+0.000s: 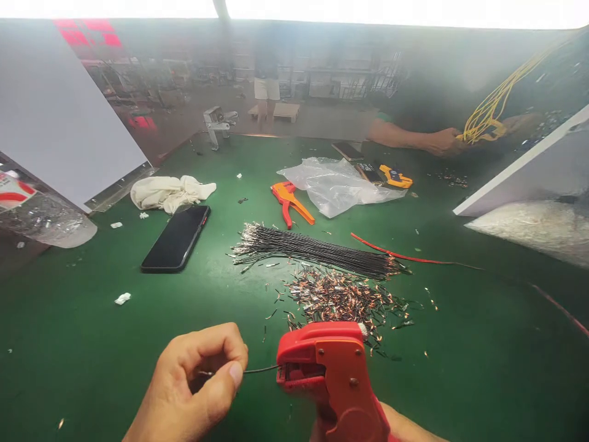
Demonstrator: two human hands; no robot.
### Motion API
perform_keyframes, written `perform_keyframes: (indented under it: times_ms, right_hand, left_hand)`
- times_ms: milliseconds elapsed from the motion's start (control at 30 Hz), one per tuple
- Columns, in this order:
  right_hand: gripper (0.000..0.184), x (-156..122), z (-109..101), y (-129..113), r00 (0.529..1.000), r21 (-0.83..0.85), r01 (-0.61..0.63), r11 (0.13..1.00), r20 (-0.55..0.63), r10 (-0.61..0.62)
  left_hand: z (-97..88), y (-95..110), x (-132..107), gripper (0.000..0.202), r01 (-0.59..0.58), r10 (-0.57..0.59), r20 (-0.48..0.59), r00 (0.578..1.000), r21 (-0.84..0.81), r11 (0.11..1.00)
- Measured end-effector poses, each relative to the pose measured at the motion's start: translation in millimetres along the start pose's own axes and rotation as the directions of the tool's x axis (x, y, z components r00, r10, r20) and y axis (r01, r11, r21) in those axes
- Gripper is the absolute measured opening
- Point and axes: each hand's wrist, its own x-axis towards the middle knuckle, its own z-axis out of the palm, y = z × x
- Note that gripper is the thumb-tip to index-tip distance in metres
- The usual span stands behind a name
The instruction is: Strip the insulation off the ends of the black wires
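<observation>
Red-orange plastic forms the pistol-shaped wire stripper (354, 374) in the near middle, and the right hand (407, 425) seems wrapped round its handle; the tool hides those fingers, so how hard they squeeze I cannot tell. The left hand (197, 374) pinches a thin black insulated wire (260, 370) between thumb and forefinger, its other fingers loosely curled. The wire runs nearly level to the stripper's left-facing mouth; whether the blades bite on it does not show. Good work here should mean keeping the wire straight and square to the mouth, the pinch firm against any pull, and fingertips outside the jaws.

Just beyond the tool spreads a loose heap of copper-and-black wire clippings (340, 294), and past it lies a long bundle of black wires (317, 248) with silver-coloured left ends. A low push forward could scatter both. A flat black phone (175, 239) lies beyond the left hand, well apart from it. Widest room seems to be rightward, where the green tabletop (483, 356) runs on below a slanting white panel (529, 162).
</observation>
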Motion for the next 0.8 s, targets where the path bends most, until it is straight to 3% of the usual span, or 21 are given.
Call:
perform_keyframes:
  times_ms: [267,367,567,800]
  right_hand:
    - [0.037,9,4,9,0.994,0.028,0.072,0.997,-0.079,-0.07]
    - [0.036,20,18,11,0.992,0.044,0.085,0.995,-0.1,-0.08]
    - [0.037,69,51,12,0.988,0.087,0.106,0.99,-0.118,-0.096]
    - [0.031,81,49,10,0.991,0.113,0.075,0.991,-0.117,-0.062]
  left_hand:
    - [-4.2,-7,5,0.037,0.062,-0.049,0.09,0.995,-0.143,0.988]
    - [-4.9,-10,7,0.038,0.074,-0.059,0.097,0.993,-0.148,0.986]
    - [-4.9,-16,8,0.044,0.055,-0.025,0.151,0.988,-0.2,0.978]
    - [-3.7,-12,6,0.043,0.062,-0.018,0.163,0.986,-0.269,0.961]
